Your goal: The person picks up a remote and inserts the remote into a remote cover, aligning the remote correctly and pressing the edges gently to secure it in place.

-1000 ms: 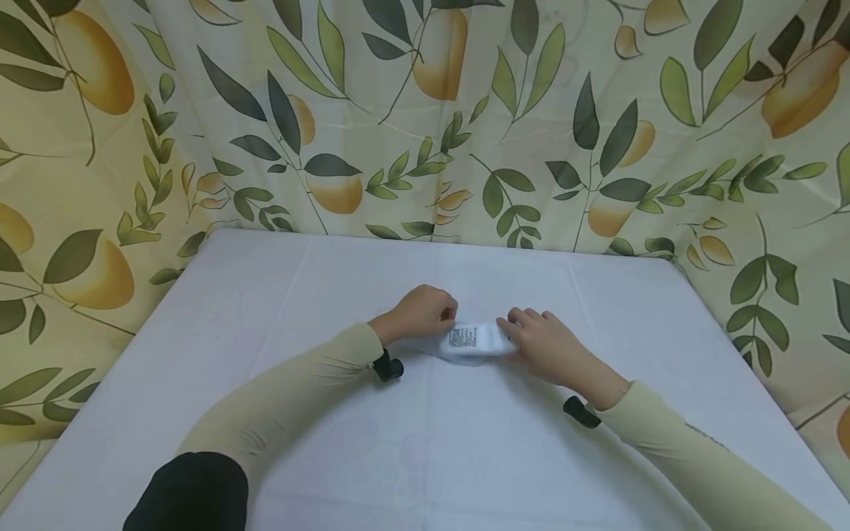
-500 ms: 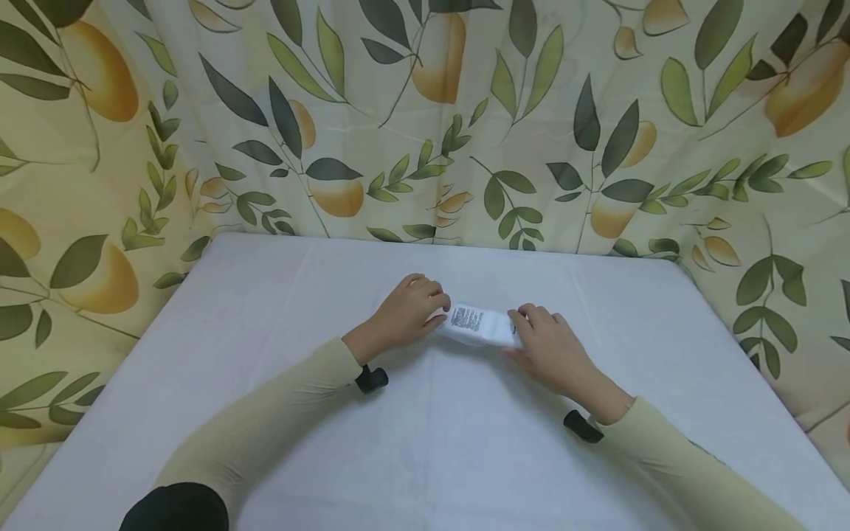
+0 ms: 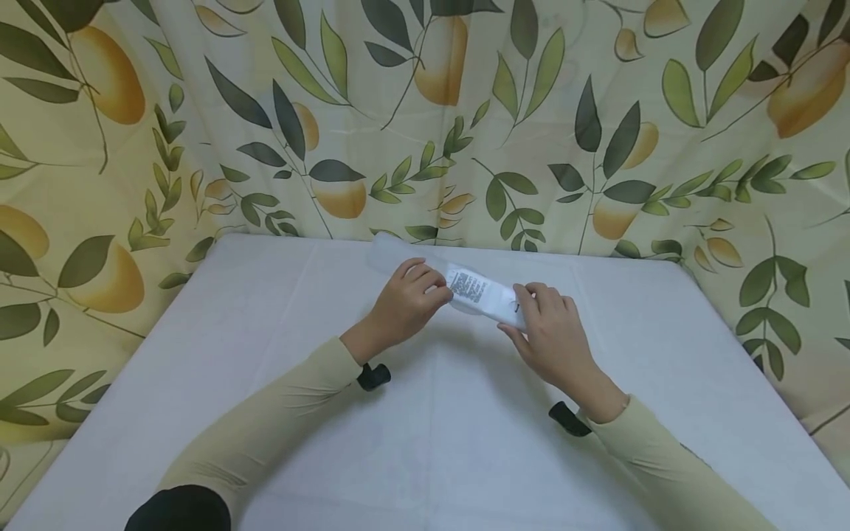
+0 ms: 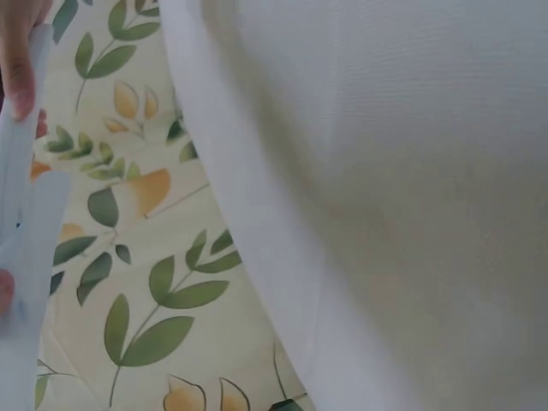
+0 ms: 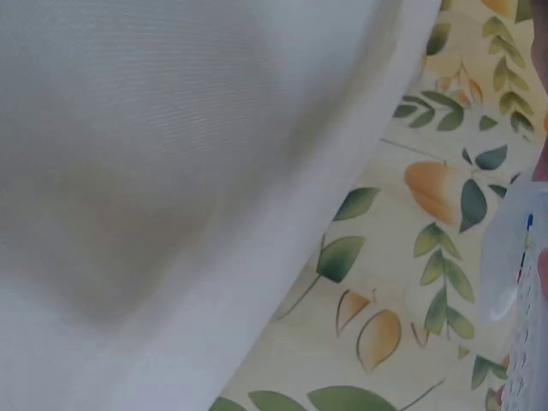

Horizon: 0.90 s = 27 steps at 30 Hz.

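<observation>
A slim white packet with a block of dark print is held up between both hands over the table's far half, in the head view. My left hand pinches it near its left end, thumb against fingers. At the other end my right hand grips it, fingers over the top. Translucent plastic, seemingly a bag around the packet, sticks out to the upper left behind the left hand. The left wrist view catches pale plastic at its left edge. A dotted white surface shows at the right wrist view's edge.
A white cloth covers the table. Its far edge meets a curtain printed with leaves and fruit. Black wrist cameras hang under both wrists, and a black rounded shape shows by the left arm.
The packet has risen off the table and moved away from me, tilting so its left end is higher. Both hands have moved with it; translucent plastic now shows beyond the left hand.
</observation>
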### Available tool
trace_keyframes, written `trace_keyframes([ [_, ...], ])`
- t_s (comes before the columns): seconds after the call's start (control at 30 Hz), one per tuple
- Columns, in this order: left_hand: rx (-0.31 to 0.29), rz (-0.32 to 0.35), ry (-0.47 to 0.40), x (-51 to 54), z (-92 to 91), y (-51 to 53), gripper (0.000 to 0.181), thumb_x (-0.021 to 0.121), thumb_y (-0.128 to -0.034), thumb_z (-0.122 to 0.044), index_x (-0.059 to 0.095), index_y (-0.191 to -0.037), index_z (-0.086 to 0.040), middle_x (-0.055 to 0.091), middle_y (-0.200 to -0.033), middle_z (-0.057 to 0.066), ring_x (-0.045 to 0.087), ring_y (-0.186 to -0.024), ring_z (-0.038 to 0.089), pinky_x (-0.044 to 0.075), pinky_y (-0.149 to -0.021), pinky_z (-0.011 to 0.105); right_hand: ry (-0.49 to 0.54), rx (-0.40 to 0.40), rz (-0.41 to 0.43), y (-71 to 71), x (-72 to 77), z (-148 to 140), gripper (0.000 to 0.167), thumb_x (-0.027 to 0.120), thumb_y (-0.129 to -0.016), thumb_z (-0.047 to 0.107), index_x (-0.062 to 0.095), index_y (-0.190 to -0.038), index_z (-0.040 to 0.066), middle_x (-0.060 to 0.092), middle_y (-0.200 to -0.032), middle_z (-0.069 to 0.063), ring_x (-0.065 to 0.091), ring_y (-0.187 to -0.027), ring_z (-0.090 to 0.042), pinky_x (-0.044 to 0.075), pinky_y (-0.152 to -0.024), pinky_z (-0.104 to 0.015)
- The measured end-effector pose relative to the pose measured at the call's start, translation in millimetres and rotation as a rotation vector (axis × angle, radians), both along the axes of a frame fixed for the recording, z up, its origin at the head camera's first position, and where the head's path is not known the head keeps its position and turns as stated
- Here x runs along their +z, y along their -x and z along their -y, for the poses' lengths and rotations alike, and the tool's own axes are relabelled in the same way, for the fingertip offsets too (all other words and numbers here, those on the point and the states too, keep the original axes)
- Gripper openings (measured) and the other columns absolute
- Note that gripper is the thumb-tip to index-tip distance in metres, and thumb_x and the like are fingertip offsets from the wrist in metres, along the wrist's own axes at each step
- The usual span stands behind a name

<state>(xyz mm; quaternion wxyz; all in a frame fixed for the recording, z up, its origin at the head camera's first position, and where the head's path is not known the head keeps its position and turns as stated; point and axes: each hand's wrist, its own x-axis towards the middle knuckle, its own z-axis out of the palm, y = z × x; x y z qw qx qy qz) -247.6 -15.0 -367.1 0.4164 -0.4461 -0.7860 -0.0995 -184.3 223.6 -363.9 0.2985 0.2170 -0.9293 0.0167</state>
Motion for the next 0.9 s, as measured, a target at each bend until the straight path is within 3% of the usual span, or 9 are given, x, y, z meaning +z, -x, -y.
trace_keyframes([
  [0.2, -0.052, -0.024, 0.029, 1.8, 1.8, 0.5, 0.010, 0.075, -0.0776, -0.008, 0.072, -0.084, -0.016, 0.071, -0.085, -0.002, 0.063, -0.088, 0.015, 0.046, -0.098, 0.038, -0.013, 0.009, -0.011, 0.6, 3.8, 5.6, 0.065, 0.080, -0.072, 0.029, 0.053, -0.119, -0.007, 0.058, -0.109, -0.024, 0.055, -0.095, -0.037, 0.046, -0.072, -0.046],
  [0.47, -0.106, 0.087, 0.043, 12.7, 6.4, -1.5, 0.012, 0.073, -0.0812, -0.020, 0.070, -0.090, -0.013, 0.069, -0.089, 0.000, 0.063, -0.090, 0.015, 0.045, -0.098, 0.038, -0.072, 0.062, -0.098, 1.3, 10.1, 10.6, 0.064, 0.081, -0.071, 0.027, 0.054, -0.120, -0.006, 0.059, -0.108, -0.023, 0.057, -0.094, -0.038, 0.045, -0.074, -0.047],
  [0.53, -0.088, 0.112, 0.001, 19.2, 8.6, -1.3, 0.015, 0.072, -0.0823, -0.023, 0.069, -0.091, -0.011, 0.068, -0.090, 0.002, 0.062, -0.090, 0.017, 0.045, -0.098, 0.038, -0.098, 0.082, -0.137, 1.1, 11.6, 10.2, 0.064, 0.082, -0.070, 0.025, 0.055, -0.119, -0.005, 0.059, -0.107, -0.023, 0.057, -0.093, -0.038, 0.045, -0.075, -0.049],
  [0.63, -0.012, 0.121, -0.048, 29.7, 11.9, 0.7, 0.017, 0.071, -0.0827, -0.024, 0.070, -0.092, -0.010, 0.067, -0.091, 0.003, 0.060, -0.091, 0.020, 0.044, -0.095, 0.038, -0.129, 0.110, -0.182, 0.3, 13.1, 9.1, 0.065, 0.083, -0.068, 0.023, 0.056, -0.119, -0.005, 0.059, -0.107, -0.023, 0.058, -0.092, -0.039, 0.046, -0.075, -0.051],
  [0.73, 0.055, 0.121, -0.029, 38.0, 14.1, 2.3, 0.016, 0.072, -0.0816, -0.025, 0.072, -0.090, -0.011, 0.068, -0.089, 0.002, 0.058, -0.090, 0.020, 0.043, -0.094, 0.038, -0.151, 0.120, -0.200, -0.9, 14.2, 8.3, 0.065, 0.084, -0.067, 0.023, 0.056, -0.119, -0.005, 0.059, -0.106, -0.023, 0.059, -0.092, -0.040, 0.046, -0.076, -0.052],
  [0.9, 0.046, 0.092, 0.038, 39.3, 13.2, 3.7, 0.012, 0.069, -0.0837, -0.023, 0.074, -0.084, -0.013, 0.069, -0.084, 0.000, 0.062, -0.089, 0.018, 0.043, -0.097, 0.039, -0.174, 0.136, -0.202, -2.3, 15.9, 8.2, 0.066, 0.085, -0.066, 0.023, 0.057, -0.120, -0.003, 0.060, -0.107, -0.022, 0.059, -0.093, -0.038, 0.047, -0.077, -0.052],
])
